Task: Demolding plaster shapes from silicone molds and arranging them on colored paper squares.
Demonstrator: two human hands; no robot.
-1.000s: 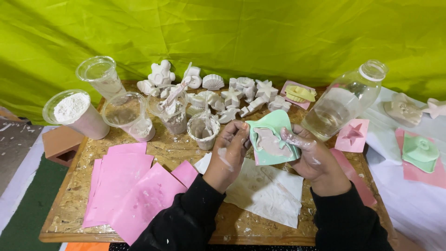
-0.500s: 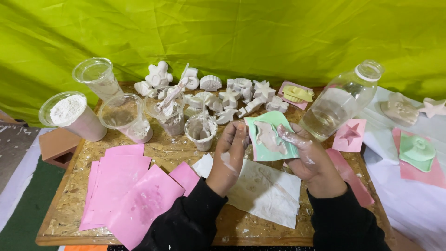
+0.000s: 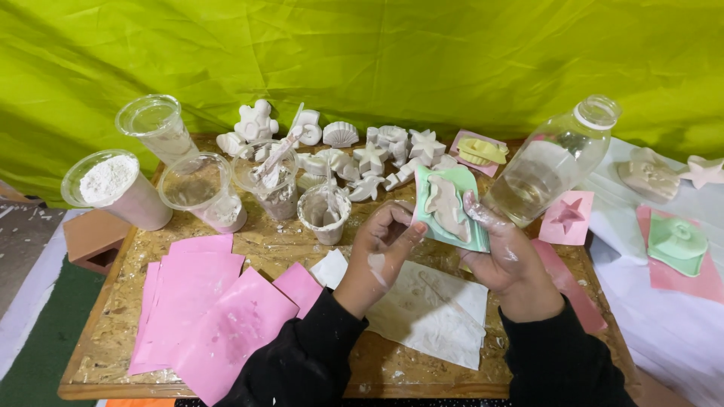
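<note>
Raised slightly, both hands [image 3: 445,245] grip green mould [image 3: 449,207].

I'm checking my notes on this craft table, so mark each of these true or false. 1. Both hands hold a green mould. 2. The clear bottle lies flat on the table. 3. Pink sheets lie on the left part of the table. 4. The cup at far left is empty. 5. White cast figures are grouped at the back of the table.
1. True: the left hand and right hand hold the green mould.
2. False: the clear bottle stands leaning, neck up.
3. True: pink sheets.
4. False: that cup holds white powder.
5. True: white cast figures.
</note>
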